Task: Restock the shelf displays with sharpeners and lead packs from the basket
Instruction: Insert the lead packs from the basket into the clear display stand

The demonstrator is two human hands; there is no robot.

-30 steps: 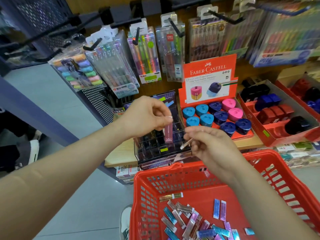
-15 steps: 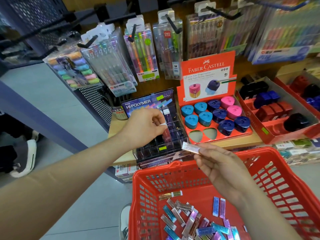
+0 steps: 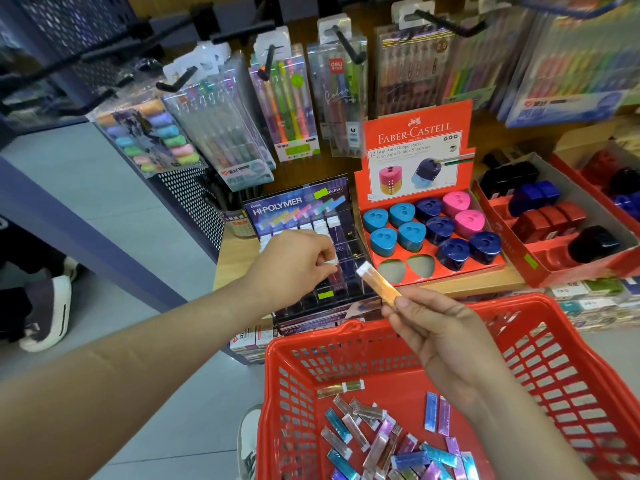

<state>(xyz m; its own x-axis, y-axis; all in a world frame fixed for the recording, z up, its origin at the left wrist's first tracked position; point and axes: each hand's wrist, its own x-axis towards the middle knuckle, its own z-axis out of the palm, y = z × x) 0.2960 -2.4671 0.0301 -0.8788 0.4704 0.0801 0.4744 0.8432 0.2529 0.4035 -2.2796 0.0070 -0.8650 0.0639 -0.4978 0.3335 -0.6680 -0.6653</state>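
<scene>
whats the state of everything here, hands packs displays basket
left hand, pinching purple pack's cap
purple pack, upright at a lead display slot
right hand, holding orange pack by one end
orange pack, in the air, tilted, white cap at far end
lead display, white-capped packs in back rows
sharpener tray, ten in, two front slots empty
basket, loose packs on its floor

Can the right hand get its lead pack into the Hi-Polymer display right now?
Probably yes, for the right-side slots. The right hand holds its orange lead pack just off the right edge of the Hi-Polymer display, with nothing between. The left hand, pinching a second pack, covers the middle slots.
</scene>
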